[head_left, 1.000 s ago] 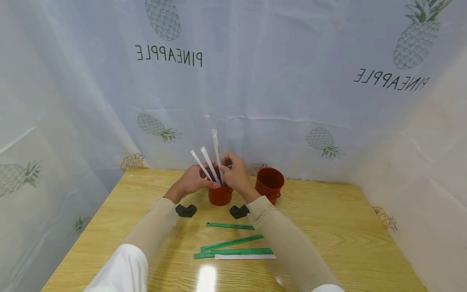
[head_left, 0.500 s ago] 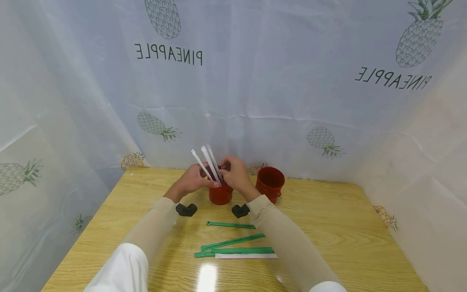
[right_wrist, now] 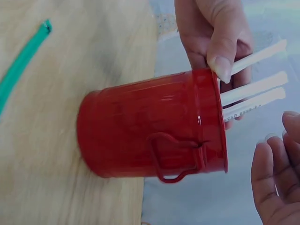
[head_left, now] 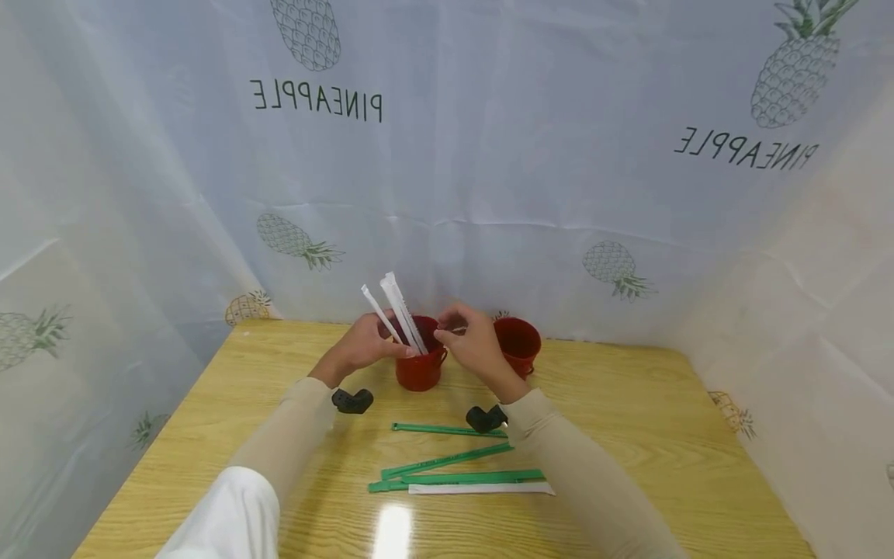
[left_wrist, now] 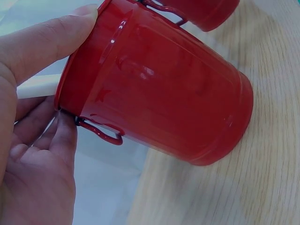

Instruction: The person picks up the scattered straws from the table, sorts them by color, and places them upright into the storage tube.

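Gripped by the rim with the left hand a glossy red cup with looped side handles, upright on a wood-grain table and holding three slim white straws, one dark-lettered, slanting from its mouth. Held the right hand just beside the rim with loosely curled fingers parted from the thumb.

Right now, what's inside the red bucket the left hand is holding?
Three slim white packets lean inside the red bucket, their tops sticking out. Its bottom and their lower ends are hidden by its side.
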`<state>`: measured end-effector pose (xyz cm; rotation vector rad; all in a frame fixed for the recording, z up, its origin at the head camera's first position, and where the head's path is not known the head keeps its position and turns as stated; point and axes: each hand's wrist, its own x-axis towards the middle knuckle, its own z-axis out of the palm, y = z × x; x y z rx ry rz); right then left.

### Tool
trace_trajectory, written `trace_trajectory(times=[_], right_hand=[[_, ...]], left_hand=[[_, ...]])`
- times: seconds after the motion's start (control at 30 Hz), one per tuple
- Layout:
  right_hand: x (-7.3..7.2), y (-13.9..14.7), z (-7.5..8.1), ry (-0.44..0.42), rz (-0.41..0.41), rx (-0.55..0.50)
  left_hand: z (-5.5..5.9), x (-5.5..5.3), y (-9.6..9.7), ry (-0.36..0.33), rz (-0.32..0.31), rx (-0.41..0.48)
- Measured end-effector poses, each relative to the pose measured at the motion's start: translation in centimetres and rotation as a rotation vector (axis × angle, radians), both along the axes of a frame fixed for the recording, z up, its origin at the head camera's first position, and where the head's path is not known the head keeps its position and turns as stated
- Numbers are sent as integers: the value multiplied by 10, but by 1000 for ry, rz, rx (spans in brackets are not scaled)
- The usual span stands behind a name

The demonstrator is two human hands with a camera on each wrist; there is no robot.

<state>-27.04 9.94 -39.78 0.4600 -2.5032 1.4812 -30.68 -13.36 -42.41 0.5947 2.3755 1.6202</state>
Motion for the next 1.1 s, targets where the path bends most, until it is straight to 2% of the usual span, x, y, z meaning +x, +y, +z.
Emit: trace_trajectory(times=[0.3,0.37,0.5,0.7,1.1], right_hand=[[38,46,-7,-25,99,-41],[48,59,-13,-32,129,-32],[73,85,-28,-97,169,-22],[106,112,-49,-170,188,4],[142,128,-71,-308,204,45]], left_hand=[[-2,-2,-2,-8,9,-18],[-4,-2,-1,-13,11,-21],[-4,-2,1,-17,16,-26],[-2,-1,2,-22,15,-31],[-1,0,1,-11,34,-52]])
